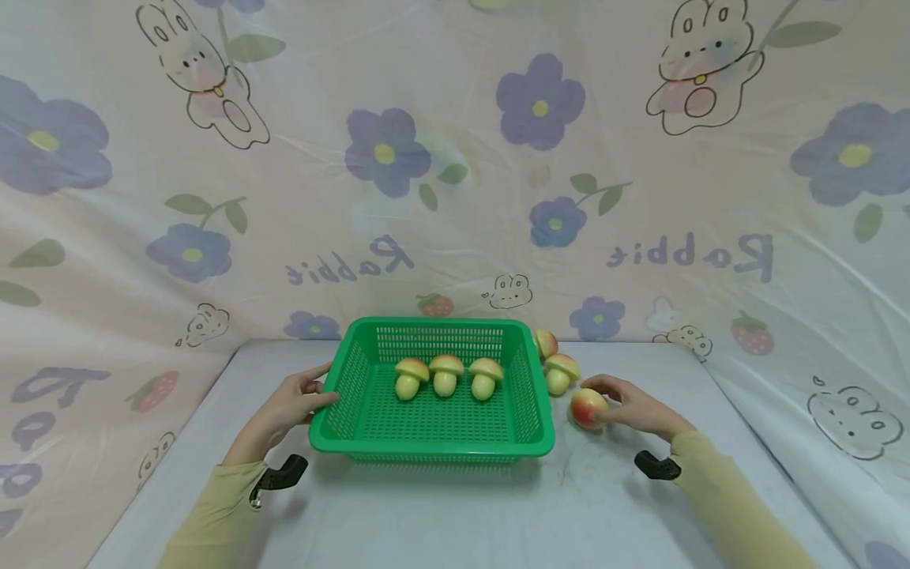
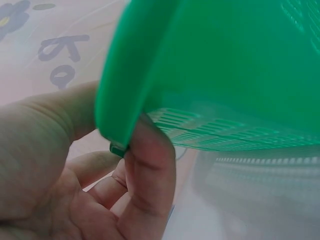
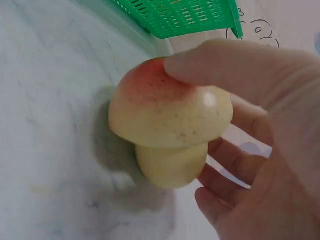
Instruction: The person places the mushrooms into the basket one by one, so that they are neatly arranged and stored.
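My left hand (image 1: pixel 290 407) pinches the left rim of a green plastic basket (image 1: pixel 434 448), thumb on the outer edge and fingers curled beneath it, as the left wrist view shows. Three toy mushrooms (image 1: pixel 445 375) with yellow and reddish caps lie in a row inside the basket. To the right of the basket, my right hand (image 1: pixel 636 407) grips another toy mushroom (image 3: pixel 170 110) by its cap, thumb on the red patch and fingers around the far side. That mushroom is close over the table, its cap turned toward the head camera.
Two more toy mushrooms stand by the basket's right side: a nearer one (image 1: pixel 560 374) and a farther one (image 1: pixel 545 344) partly hidden behind the rim. A white table (image 1: pixel 426 521) lies under everything. A printed curtain (image 1: pixel 455 197) with rabbits and flowers hangs behind and beside it.
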A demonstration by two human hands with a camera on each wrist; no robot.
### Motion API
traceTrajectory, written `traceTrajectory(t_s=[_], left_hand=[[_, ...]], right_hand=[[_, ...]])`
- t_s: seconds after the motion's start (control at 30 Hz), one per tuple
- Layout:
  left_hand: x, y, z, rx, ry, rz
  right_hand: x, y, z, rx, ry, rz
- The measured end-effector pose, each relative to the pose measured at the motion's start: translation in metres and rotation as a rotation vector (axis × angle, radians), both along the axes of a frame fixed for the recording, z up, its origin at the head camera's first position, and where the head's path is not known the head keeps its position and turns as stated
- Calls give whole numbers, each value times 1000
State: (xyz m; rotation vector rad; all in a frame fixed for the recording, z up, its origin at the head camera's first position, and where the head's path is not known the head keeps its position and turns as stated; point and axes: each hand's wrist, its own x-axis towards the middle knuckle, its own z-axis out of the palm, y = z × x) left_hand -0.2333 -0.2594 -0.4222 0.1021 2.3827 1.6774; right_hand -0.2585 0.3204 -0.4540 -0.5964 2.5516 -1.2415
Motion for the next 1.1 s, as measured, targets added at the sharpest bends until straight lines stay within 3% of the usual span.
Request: traceTrajectory(t_s=[0.17,0.47,1.1], left_hand=[[0,0,0,16,-13,7],[-1,-1,0,-6,-1,17],[1,0,0,-11,2,6]], right_hand=[[1,2,2,34,-32,-9],[5,6,4,1,-78,84],[-5,3,10,35,-27,188]])
